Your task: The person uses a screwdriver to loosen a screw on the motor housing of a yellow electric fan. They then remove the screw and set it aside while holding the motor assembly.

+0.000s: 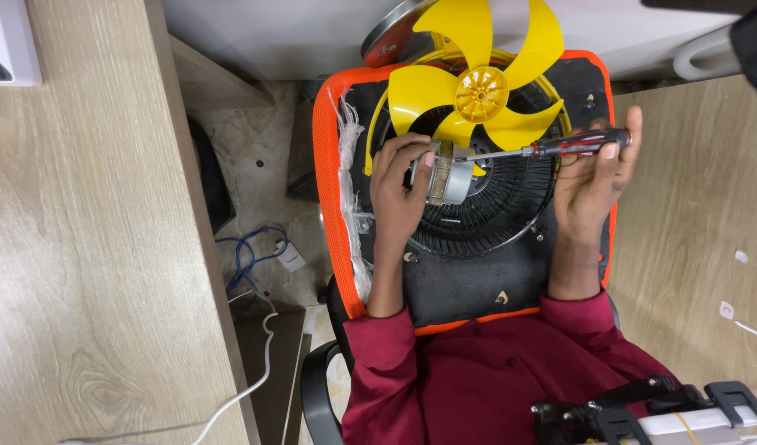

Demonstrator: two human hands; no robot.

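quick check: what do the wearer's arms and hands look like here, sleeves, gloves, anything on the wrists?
Both hands are bare: no gloves, and no rings or watch that I can make out. The left hand and right hand come out of dark red sleeves pushed or rolled up toward the elbows, leaving the forearms uncovered. The sleeves match a buttoned dark red shirt. No cables or markings on the arms.
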